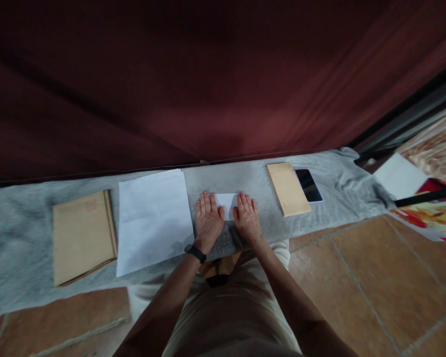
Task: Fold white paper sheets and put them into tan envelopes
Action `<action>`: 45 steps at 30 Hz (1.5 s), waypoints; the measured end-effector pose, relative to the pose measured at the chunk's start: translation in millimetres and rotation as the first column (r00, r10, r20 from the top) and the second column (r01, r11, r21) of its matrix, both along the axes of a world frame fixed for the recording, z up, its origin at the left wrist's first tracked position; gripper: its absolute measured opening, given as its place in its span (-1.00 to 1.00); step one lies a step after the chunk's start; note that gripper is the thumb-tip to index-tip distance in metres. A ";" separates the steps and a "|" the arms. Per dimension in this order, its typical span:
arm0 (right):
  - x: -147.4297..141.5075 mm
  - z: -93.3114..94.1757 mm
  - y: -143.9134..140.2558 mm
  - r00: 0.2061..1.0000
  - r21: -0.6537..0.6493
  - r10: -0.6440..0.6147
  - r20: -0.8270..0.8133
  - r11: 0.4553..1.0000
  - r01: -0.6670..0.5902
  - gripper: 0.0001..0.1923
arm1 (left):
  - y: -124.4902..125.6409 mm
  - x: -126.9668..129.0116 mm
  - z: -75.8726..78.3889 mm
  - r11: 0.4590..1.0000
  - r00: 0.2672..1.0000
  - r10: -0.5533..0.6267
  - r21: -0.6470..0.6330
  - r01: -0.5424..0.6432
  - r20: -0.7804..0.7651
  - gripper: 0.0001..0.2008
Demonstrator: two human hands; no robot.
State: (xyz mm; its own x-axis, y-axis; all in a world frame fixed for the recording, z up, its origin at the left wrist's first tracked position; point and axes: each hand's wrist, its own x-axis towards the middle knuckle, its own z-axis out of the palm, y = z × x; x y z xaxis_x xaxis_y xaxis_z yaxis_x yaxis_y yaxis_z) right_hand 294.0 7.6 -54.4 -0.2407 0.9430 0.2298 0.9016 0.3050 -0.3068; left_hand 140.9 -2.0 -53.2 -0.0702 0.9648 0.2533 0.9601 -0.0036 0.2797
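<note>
Between your two hands, on the grey cloth (29, 233) that covers the worktop, lies a small folded white paper (227, 203); your left hand (208, 218) and right hand (247, 218) both lie flat on it, palms down, fingers straight and held close together, gripping nothing. The likely trouble is the soft, slightly wrinkled cloth beneath: it gives under pressure, so a crease pressed here may come out rounded or crooked, and uneven pressure from one palm could skew the thin paper or drag the cloth with it. A large white sheet (152, 220), smooth and faintly creased across, lies just beside your left hand and could get nudged. Further left lies a stiff tan envelope (82, 237) with a pale red mark; to the right a narrower tan envelope (288, 188) touches a glossy black phone (308, 185). Your left wrist carries a black band (195, 253). Behind hangs a dark red curtain (208, 84); below are terracotta floor tiles (375, 277).
</note>
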 end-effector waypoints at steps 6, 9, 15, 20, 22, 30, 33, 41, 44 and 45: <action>2.9 -0.4 -3.5 1.000 -0.035 0.011 0.017 0.999 -0.010 -0.45 | 0.2 -0.1 -0.1 1.000 0.999 0.002 -0.015 -0.002 -0.037 -0.36; 9.9 0.7 -3.5 1.000 -0.036 0.005 0.014 0.999 -0.005 -0.45 | 0.2 -0.1 -0.1 1.000 0.999 -0.003 -0.015 0.002 -0.045 -0.36; 2.6 10.0 3.5 0.999 -0.024 0.047 -0.014 0.999 -0.047 -0.45 | 0.1 0.8 1.3 1.000 1.000 0.006 -0.021 -0.007 -0.024 -0.37; -12.1 4.8 4.5 0.993 -0.036 0.114 -0.016 0.993 -0.114 -0.47 | 0.6 0.3 0.6 0.999 1.000 0.000 -0.035 -0.001 -0.025 -0.38; -12.1 0.2 3.8 0.994 -0.022 0.107 -0.006 0.994 -0.107 -0.46 | 0.9 0.3 0.8 0.999 0.999 0.003 -0.054 -0.005 -0.034 -0.38; 1.6 -4.2 5.8 0.996 -0.013 0.082 0.032 0.997 -0.082 -0.45 | 0.5 0.8 4.6 0.994 0.999 0.006 -0.113 -0.010 -0.043 -0.38; 6.2 -3.6 5.5 0.996 -0.021 0.077 0.041 0.997 -0.076 -0.44 | 0.3 1.0 3.9 0.996 0.999 0.008 -0.087 -0.011 -0.040 -0.38; 8.0 4.4 6.0 0.996 -0.037 0.087 0.010 0.996 -0.087 -0.45 | 0.8 0.7 1.3 0.998 0.998 0.010 -0.066 -0.014 -0.057 -0.38; 2.6 5.6 5.4 0.992 -0.026 0.122 -0.012 0.992 -0.122 -0.46 | 0.5 0.6 1.1 0.998 0.998 0.008 -0.063 -0.012 -0.063 -0.38; 0.7 5.0 4.9 0.991 -0.024 0.134 -0.015 0.991 -0.135 -0.47 | 0.3 0.6 1.2 0.998 0.998 0.006 -0.063 -0.010 -0.065 -0.38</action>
